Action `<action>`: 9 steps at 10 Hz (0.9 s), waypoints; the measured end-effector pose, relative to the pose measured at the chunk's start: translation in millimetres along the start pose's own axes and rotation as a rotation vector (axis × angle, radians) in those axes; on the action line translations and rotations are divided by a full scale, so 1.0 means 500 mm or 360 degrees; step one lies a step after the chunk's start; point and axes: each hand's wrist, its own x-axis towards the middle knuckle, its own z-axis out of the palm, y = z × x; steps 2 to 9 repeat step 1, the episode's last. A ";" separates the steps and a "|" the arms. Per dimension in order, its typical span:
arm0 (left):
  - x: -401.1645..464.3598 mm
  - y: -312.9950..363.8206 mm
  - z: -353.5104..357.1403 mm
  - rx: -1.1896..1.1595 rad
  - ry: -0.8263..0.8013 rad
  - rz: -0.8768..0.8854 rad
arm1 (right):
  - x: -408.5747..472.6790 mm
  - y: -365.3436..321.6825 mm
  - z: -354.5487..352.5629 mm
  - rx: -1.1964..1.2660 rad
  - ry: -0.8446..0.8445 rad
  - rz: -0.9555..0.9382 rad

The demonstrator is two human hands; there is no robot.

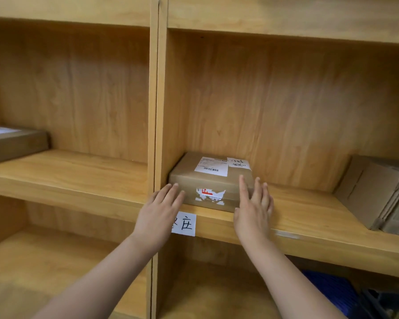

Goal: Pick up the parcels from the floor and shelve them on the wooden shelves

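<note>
A small brown cardboard parcel (211, 180) with a white shipping label and a handwritten paper slip on top sits on the wooden shelf board (309, 217), tight against the left upright of the right-hand bay. My left hand (161, 208) is flat, fingers together and extended, touching the parcel's front left corner. My right hand (253, 208) is spread against its front right corner. Neither hand grips the parcel.
A white paper tag (184, 224) with handwriting is stuck on the shelf's front edge below the parcel. A larger cardboard box (373, 192) lies at the right of the same shelf. Another flat box (12, 143) rests in the left bay. Something blue (329, 293) shows in the lower right compartment.
</note>
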 end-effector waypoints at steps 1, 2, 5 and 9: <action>-0.030 -0.008 -0.014 0.0028 -0.0089 -0.0028 | -0.045 -0.012 -0.001 0.0060 0.0032 0.0054; -0.030 -0.008 -0.014 0.0028 -0.0089 -0.0028 | -0.045 -0.012 -0.001 0.0060 0.0032 0.0054; -0.030 -0.008 -0.014 0.0028 -0.0089 -0.0028 | -0.045 -0.012 -0.001 0.0060 0.0032 0.0054; -0.030 -0.008 -0.014 0.0028 -0.0089 -0.0028 | -0.045 -0.012 -0.001 0.0060 0.0032 0.0054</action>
